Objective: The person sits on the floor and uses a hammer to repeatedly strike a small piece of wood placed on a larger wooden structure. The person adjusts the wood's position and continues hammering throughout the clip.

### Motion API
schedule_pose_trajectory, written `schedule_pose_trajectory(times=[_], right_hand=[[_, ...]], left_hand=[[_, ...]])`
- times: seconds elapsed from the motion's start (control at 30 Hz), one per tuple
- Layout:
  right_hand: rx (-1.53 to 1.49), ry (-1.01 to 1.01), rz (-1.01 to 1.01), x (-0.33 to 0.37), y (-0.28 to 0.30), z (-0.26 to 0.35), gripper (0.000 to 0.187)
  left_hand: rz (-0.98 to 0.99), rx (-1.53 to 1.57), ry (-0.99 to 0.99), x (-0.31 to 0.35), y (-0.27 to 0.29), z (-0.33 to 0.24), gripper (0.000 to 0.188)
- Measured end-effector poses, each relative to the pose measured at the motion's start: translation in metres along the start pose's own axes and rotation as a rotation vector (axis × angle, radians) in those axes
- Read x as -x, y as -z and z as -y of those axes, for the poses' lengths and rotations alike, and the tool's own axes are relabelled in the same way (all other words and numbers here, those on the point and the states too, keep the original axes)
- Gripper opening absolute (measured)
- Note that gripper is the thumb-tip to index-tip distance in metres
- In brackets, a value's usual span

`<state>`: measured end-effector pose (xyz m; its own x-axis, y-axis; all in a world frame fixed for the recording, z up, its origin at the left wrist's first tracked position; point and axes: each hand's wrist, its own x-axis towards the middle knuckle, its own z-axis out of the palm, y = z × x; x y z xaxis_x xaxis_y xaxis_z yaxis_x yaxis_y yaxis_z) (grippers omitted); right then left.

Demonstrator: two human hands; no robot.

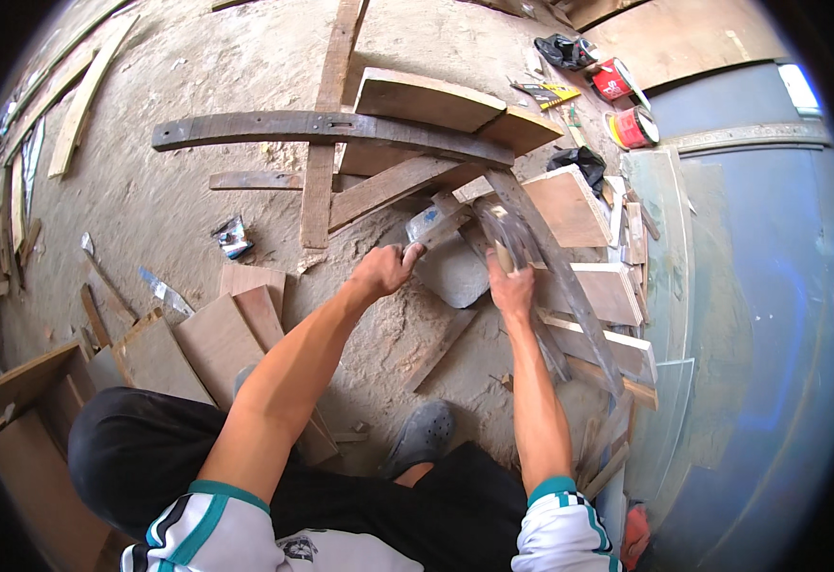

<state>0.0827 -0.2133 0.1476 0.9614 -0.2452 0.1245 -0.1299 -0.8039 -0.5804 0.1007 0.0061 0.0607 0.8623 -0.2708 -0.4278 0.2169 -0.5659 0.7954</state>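
Note:
My left hand (386,271) is closed, its thumb and fingertips against the near end of a whitish, partly see-through container (432,225) with a blue mark. My right hand (511,284) is closed round a slim tan stick-like piece (504,255), whose kind I cannot make out. Just beyond that hand is a dark, worn wooden piece (508,224), part of a frame of old boards. A grey block-like object (457,271) lies between and below my hands. A long dark curved board (312,128) crosses the frame farther off.
Plywood pieces (569,205) lean in a row on the right, beside glass sheets (665,286). Red cans (632,127) and a yellow-and-black handsaw (548,93) lie far right. Boards (209,345) and a crumpled packet (233,236) are at left. A clog (421,437) is below.

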Motion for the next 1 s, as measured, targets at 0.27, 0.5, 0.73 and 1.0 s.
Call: schedule_pose_trajectory(times=[0.27, 0.5, 0.73, 1.0], right_hand=[[0.246, 0.066, 0.023, -0.002, -0.001, -0.032, 0.015], [0.056, 0.623, -0.171, -0.010, 0.035, 0.034, 0.007], [0.321, 0.300, -0.102, 0.001, 0.010, -0.007, 0.024], [0.157, 0.106, -0.011, -0.004, 0.037, 0.032, 0.038]], left_hand=[[0.079, -0.027, -0.008, -0.005, 0.002, -0.007, 0.076], [0.066, 0.020, 0.008, -0.003, 0.000, 0.001, 0.075], [0.039, 0.014, 0.016, -0.002, -0.003, -0.010, 0.073], [0.046, 0.022, 0.018, 0.000, 0.000, -0.004, 0.073]])
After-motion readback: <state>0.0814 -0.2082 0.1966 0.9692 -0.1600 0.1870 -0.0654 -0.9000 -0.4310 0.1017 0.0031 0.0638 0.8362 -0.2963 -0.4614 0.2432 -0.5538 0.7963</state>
